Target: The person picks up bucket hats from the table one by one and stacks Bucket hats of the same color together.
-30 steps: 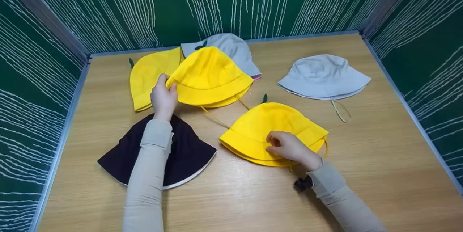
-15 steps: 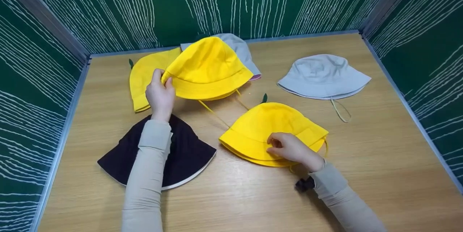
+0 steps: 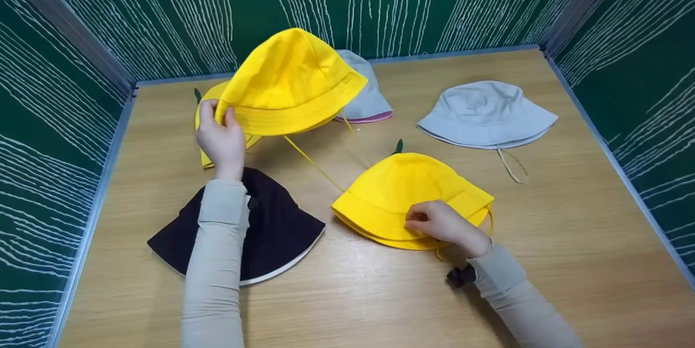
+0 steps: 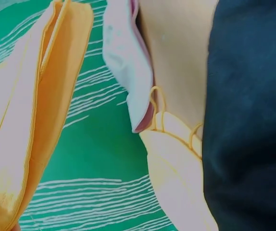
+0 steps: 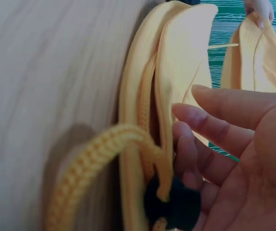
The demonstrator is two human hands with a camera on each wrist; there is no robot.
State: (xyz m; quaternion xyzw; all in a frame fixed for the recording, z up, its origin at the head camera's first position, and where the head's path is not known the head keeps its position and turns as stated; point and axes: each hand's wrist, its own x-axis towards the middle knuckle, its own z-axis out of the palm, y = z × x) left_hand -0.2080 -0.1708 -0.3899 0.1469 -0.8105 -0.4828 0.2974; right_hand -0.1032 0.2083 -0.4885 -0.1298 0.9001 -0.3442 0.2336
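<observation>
Work looks only part done, I think: the held yellow hat [image 3: 293, 76] is up in the air and not yet set down. It is above the far left part of the table [image 3: 353, 304]. The left hand [image 3: 221, 141] pinches the left end of its brim between thumb and fingers. The right hand [image 3: 448, 228] has softly bent fingers over the near yellow hat [image 3: 391, 196] and seems to grip nothing; I can't tell if its fingertips touch the cloth. That hat lies folded on its side, so it may be done, but I can't be sure. The far yellow hat [image 3: 214, 93], far gray hat [image 3: 366, 93], right gray hat [image 3: 486, 114] and black hat [image 3: 271, 223] are on the table too, and I can't tell which are finished.

The held yellow hat looks bright and soft, with a round top and stitches on its brim. It tilts, its right tip higher than its left. Two thin yellow cords [image 3: 312, 159] hang from it and seem to run down behind the near yellow hat, where their ends are hidden. A small green leaf [image 3: 399, 146] pokes up from the near yellow hat; none shows on the held one.
</observation>
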